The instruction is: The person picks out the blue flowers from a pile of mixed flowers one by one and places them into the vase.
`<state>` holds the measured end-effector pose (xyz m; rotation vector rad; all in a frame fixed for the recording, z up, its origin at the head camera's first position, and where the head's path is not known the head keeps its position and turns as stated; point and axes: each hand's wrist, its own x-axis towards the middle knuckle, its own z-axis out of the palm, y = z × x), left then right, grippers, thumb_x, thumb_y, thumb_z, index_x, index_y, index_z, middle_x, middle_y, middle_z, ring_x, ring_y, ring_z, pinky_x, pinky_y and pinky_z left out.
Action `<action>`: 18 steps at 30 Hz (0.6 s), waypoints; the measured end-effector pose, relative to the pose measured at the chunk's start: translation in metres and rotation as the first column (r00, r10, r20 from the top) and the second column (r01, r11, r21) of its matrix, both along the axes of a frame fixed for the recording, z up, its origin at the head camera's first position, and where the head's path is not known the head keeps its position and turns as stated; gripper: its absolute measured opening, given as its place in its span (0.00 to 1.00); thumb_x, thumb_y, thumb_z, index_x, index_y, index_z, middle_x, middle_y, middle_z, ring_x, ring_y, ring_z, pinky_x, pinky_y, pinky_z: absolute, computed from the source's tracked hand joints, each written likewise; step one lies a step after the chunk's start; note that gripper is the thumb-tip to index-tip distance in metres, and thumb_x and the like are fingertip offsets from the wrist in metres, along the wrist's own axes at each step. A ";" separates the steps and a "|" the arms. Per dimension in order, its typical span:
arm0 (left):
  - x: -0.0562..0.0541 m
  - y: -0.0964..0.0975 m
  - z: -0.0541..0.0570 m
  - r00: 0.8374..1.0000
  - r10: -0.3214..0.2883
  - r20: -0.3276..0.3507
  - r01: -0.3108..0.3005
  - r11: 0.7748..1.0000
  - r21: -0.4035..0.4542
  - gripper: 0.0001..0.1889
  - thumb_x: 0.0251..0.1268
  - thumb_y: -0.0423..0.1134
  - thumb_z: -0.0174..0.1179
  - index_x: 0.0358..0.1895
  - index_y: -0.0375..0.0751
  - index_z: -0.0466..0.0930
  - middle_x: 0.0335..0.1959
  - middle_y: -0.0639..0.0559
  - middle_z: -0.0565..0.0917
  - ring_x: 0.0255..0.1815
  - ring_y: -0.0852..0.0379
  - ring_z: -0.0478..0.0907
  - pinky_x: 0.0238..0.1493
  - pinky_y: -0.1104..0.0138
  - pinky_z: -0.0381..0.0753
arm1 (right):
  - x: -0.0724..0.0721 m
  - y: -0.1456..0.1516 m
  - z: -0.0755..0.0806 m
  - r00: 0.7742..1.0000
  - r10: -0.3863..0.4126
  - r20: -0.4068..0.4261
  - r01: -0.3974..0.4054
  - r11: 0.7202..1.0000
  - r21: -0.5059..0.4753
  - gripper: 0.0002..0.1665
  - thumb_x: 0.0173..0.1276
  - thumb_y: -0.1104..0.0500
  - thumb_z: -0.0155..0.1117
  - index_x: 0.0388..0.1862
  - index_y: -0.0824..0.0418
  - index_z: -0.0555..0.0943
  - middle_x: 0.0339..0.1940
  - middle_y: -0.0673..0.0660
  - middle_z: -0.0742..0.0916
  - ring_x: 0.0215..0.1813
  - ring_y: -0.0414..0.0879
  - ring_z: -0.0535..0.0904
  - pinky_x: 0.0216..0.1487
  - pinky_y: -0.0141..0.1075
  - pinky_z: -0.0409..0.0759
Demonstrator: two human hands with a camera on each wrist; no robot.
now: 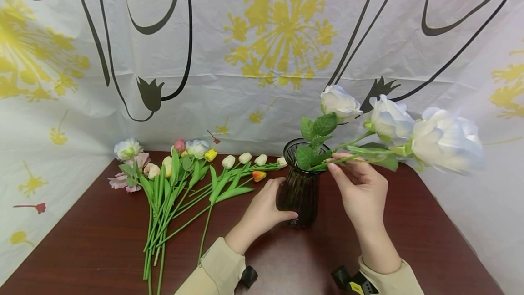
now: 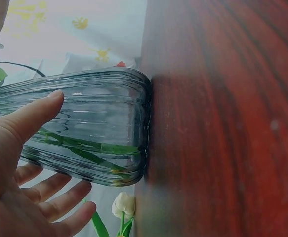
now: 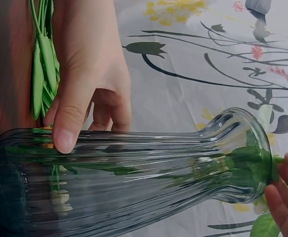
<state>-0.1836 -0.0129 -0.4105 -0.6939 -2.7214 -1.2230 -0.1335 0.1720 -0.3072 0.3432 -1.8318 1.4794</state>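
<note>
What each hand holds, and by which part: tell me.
Left hand: glass vase, by its lower body. Right hand: white flower stem, pinched near the vase's rim.

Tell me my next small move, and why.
Perhaps tilt the large, white, many-petalled roses more upright: they lean out to the right of the dark, ribbed glass vase, your right hand pinches a green stem, and your left hand holds the vase.

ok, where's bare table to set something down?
Bare table: right of the right hand, below the roses; in front of the vase, between the sleeves; left of the loose stems. Crowded: back left, with flower heads, and the vase mouth, with leaves and the right hand.
</note>
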 end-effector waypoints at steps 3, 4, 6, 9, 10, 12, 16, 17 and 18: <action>0.000 0.000 0.000 1.000 -0.002 0.007 0.002 1.000 0.006 0.45 0.46 0.51 0.76 0.68 0.43 0.63 0.57 0.52 0.72 0.56 0.55 0.73 0.55 0.58 0.73 | -0.001 -0.002 -0.002 1.000 -0.023 0.002 0.023 1.000 0.022 0.12 0.58 0.74 0.68 0.42 0.71 0.84 0.37 0.51 0.87 0.41 0.39 0.83 0.38 0.27 0.78; 0.000 0.000 0.000 1.000 -0.003 0.011 0.003 1.000 0.008 0.45 0.46 0.51 0.76 0.68 0.43 0.63 0.57 0.52 0.72 0.56 0.55 0.73 0.55 0.58 0.73 | -0.001 -0.002 -0.002 1.000 -0.030 -0.001 0.030 0.999 0.034 0.11 0.58 0.74 0.68 0.42 0.70 0.85 0.37 0.52 0.87 0.41 0.39 0.83 0.37 0.26 0.77; 0.000 0.000 0.000 1.000 -0.003 0.017 0.002 1.000 0.010 0.45 0.46 0.51 0.76 0.68 0.43 0.63 0.57 0.53 0.72 0.56 0.55 0.73 0.54 0.58 0.73 | -0.002 -0.003 -0.003 0.999 -0.043 -0.014 0.044 0.998 0.053 0.11 0.58 0.74 0.68 0.41 0.70 0.85 0.37 0.55 0.88 0.42 0.39 0.82 0.37 0.25 0.76; 0.000 0.000 0.000 1.000 -0.003 0.025 0.003 1.000 0.010 0.45 0.46 0.51 0.75 0.68 0.44 0.62 0.57 0.53 0.71 0.56 0.55 0.73 0.54 0.58 0.73 | -0.005 -0.003 -0.006 0.997 -0.068 -0.046 0.073 0.992 0.099 0.10 0.58 0.74 0.68 0.40 0.70 0.85 0.38 0.60 0.87 0.43 0.38 0.81 0.36 0.25 0.73; 0.000 0.000 0.000 1.000 -0.003 0.028 0.003 1.000 0.010 0.45 0.46 0.52 0.75 0.68 0.44 0.62 0.57 0.53 0.71 0.56 0.55 0.73 0.54 0.58 0.73 | -0.005 -0.003 -0.006 0.996 -0.071 -0.058 0.077 0.991 0.113 0.10 0.58 0.75 0.67 0.40 0.70 0.85 0.38 0.61 0.87 0.43 0.38 0.81 0.37 0.26 0.73; 0.000 0.000 0.000 0.999 -0.004 0.034 0.003 1.000 0.010 0.45 0.47 0.52 0.75 0.68 0.44 0.62 0.58 0.53 0.71 0.57 0.55 0.72 0.55 0.57 0.73 | -0.006 -0.003 -0.007 0.995 -0.076 -0.072 0.085 0.987 0.138 0.10 0.58 0.75 0.67 0.39 0.70 0.85 0.39 0.63 0.87 0.44 0.37 0.81 0.36 0.26 0.72; 0.000 -0.001 0.000 0.999 -0.003 0.048 0.003 1.000 0.014 0.45 0.47 0.52 0.75 0.69 0.44 0.62 0.58 0.52 0.71 0.57 0.54 0.72 0.55 0.57 0.73 | -0.006 -0.003 -0.007 0.991 -0.097 -0.089 0.114 0.972 0.203 0.10 0.59 0.73 0.68 0.40 0.68 0.86 0.40 0.61 0.87 0.45 0.34 0.80 0.36 0.26 0.71; 0.000 -0.001 0.000 0.999 -0.003 0.050 0.002 1.000 0.014 0.45 0.47 0.52 0.75 0.69 0.44 0.62 0.58 0.52 0.71 0.57 0.54 0.72 0.55 0.57 0.73 | -0.006 -0.003 -0.007 0.990 -0.106 -0.093 0.125 0.967 0.224 0.10 0.59 0.73 0.68 0.40 0.66 0.86 0.40 0.59 0.88 0.46 0.34 0.80 0.37 0.26 0.71; 0.000 -0.001 0.000 0.999 -0.003 0.052 0.002 1.000 0.016 0.45 0.47 0.52 0.75 0.69 0.44 0.62 0.58 0.52 0.71 0.57 0.54 0.72 0.55 0.57 0.73 | -0.006 -0.003 -0.007 0.989 -0.114 -0.099 0.135 0.960 0.244 0.10 0.59 0.72 0.68 0.40 0.65 0.87 0.39 0.58 0.88 0.46 0.34 0.80 0.40 0.26 0.72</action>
